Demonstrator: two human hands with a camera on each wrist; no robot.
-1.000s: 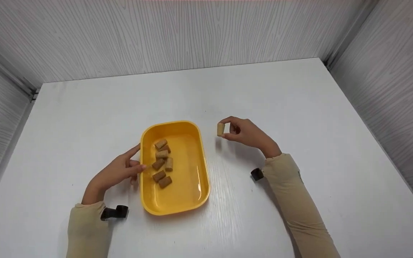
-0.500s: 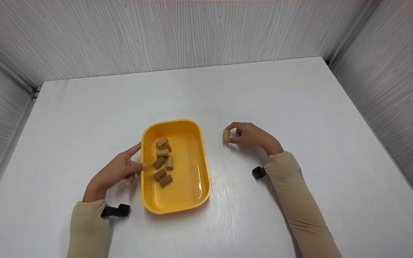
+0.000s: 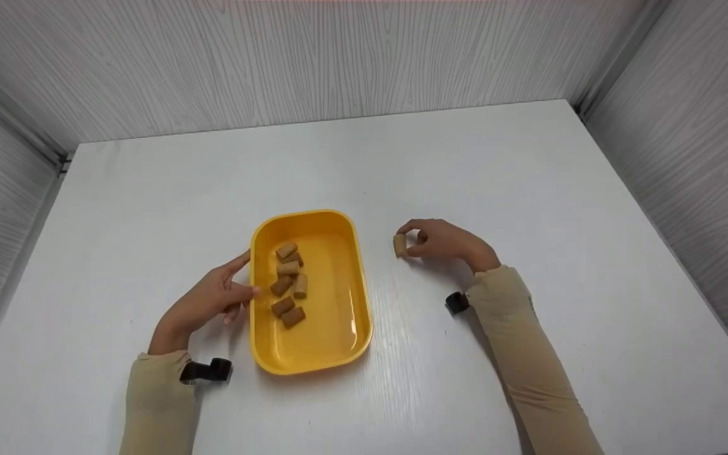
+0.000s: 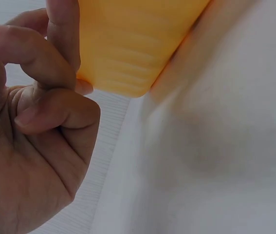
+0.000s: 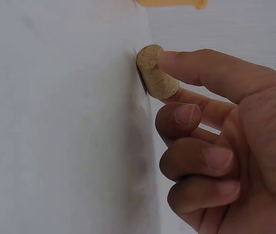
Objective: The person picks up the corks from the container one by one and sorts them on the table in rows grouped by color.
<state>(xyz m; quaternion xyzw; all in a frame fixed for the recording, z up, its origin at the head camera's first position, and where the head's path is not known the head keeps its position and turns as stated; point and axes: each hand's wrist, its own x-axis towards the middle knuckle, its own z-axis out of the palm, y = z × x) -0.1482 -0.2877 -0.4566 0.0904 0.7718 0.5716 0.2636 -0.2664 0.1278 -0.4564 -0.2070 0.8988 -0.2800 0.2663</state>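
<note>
My right hand [image 3: 446, 241] pinches a light cork [image 3: 400, 245] between thumb and index finger, low at the table top just right of the yellow tray. The right wrist view shows this cork [image 5: 157, 73] on its side against the white surface, the other fingers curled beneath. My left hand [image 3: 212, 297] holds the left wall of the yellow tray [image 3: 332, 366], thumb over the rim and fingers outside. In the left wrist view the tray's ribbed outer wall [image 4: 128, 48] is beside the fingers. Several light and dark corks [image 3: 288, 268] lie along the tray's left half.
A white table [image 3: 497, 158] carries everything. Grey wood-grain panels [image 3: 313, 63] rise behind it and at both sides. A black wrist mount [image 3: 209, 371] sticks out at the left cuff and another black mount [image 3: 457, 303] at the right cuff.
My right hand has come down and slightly right and nearer, bringing the pinched cork from the air to the table top. The left hand and tray have barely shifted.
</note>
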